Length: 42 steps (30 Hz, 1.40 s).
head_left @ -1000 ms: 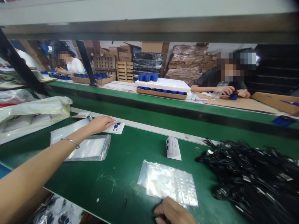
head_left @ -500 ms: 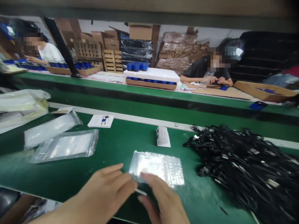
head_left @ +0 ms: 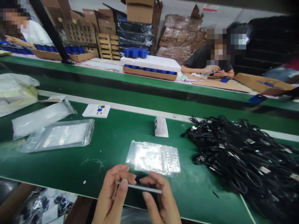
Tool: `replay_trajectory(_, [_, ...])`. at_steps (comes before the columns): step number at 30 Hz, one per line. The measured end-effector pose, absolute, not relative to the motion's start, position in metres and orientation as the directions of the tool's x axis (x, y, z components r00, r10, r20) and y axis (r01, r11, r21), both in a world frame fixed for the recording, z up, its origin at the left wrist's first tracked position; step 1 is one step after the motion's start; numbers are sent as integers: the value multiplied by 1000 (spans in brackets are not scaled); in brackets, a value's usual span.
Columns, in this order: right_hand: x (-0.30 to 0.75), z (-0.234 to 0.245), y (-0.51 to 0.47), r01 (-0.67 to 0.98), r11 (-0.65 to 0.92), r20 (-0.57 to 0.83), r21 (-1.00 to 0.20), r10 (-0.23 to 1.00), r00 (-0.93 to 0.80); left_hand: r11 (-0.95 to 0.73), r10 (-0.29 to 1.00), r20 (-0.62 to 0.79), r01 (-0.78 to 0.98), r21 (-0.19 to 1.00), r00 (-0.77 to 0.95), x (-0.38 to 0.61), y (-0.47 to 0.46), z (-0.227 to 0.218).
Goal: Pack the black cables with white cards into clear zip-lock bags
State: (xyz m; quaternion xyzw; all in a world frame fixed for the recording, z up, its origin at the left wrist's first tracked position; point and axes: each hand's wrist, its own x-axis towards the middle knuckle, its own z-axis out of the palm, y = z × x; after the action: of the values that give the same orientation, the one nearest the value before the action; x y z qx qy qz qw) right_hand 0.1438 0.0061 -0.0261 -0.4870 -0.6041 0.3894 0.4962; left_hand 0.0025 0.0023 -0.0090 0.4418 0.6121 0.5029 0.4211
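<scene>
A thin white leaflet [head_left: 142,188], seen almost edge-on, spans the gap between my hands above the table's near edge. My left hand [head_left: 114,191] is closed on its left end, the thumb in front and the fingers behind. My right hand [head_left: 161,196] grips the other end with its fingers curled round. Just beyond lies a stack of clear zip bags [head_left: 154,158] on the green table. Farther back, a small pile of folded leaflets [head_left: 160,127] stands on the table.
A heap of black cables [head_left: 238,158] covers the right side. On the left lie packs of clear bags [head_left: 63,133], a printed leaflet [head_left: 97,110] and a large plastic bag [head_left: 16,93]. A box of bagged items [head_left: 51,205] sits below the near edge. Co-workers sit across the line.
My hands have turned so that more of the leaflet shows between them, with both now at its ends. The view has tilted down, showing the box at lower left.
</scene>
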Motion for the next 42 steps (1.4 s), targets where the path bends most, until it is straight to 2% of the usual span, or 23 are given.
replay_trajectory(3, [138, -30, 3, 187, 240, 241, -953, 970, -15, 154, 960, -123, 107, 982, -251, -1, 6, -9])
replay_trajectory(8, [139, -28, 5, 258, 274, 267, -927, 962, -63, 104, 984, -73, 192, 976, -161, -6, 8, -12])
replay_trajectory(13, [137, -28, 7, 184, 355, 338, -917, 934, -115, 67, 980, -39, 136, 988, -195, 2, 8, -1])
replay_trajectory(16, [137, -30, 6, 132, 336, 327, -932, 941, -89, 145, 981, -121, 164, 976, -153, -2, 8, 3])
replay_trajectory(18, [141, -29, 7, 62, 226, 224, -972, 974, -40, 133, 987, -119, 127, 983, -110, -8, 10, 2])
replay_trajectory(20, [146, -26, 9, -106, 12, 17, -994, 999, -51, 60, 994, -60, -2, 998, -93, -12, 14, -2])
replay_trajectory(23, [148, -19, 14, -372, -301, -234, -878, 948, -215, 53, 994, -75, -232, 971, -84, -6, 23, -9])
replay_trajectory(26, [138, -14, 16, -472, -445, -296, -761, 886, -358, 95, 990, -123, -347, 933, -62, 12, 22, -8])
replay_trajectory(29, [130, -13, 16, -507, -538, -352, -674, 837, -420, 15, 989, -79, -445, 895, -124, 27, 13, 7])
replay_trajectory(30, [131, -13, 15, -499, -548, -359, -671, 829, -428, 25, 982, -116, -512, 859, -147, 28, 11, 14])
replay_trajectory(32, [141, -13, 15, -434, -484, -300, -760, 854, -426, 151, 949, -299, -690, 708, -100, 24, 12, 29])
replay_trajectory(33, [149, -13, 16, -369, -384, -221, -846, 883, -414, 237, 917, -397, -764, 600, -27, 19, 15, 37])
replay_trajectory(35, [167, -12, 18, -176, -45, 28, -983, 921, -389, 365, 858, -502, -821, 439, 114, 8, 26, 47])
replay_trajectory(37, [181, -12, 21, 45, 313, 279, -949, 897, -342, 451, 813, -534, -831, 326, 232, 1, 36, 52])
replay_trajectory(38, [185, -13, 22, 139, 405, 350, -904, 887, -302, 490, 792, -536, -829, 270, 293, -1, 40, 52])
replay_trajectory(40, [187, -13, 24, 259, 434, 387, -863, 897, -213, 563, 747, -529, -807, 181, 403, 0, 42, 48])
replay_trajectory(42, [182, -12, 24, 294, 371, 343, -881, 928, -145, 603, 722, -520, -783, 150, 456, 3, 39, 41])
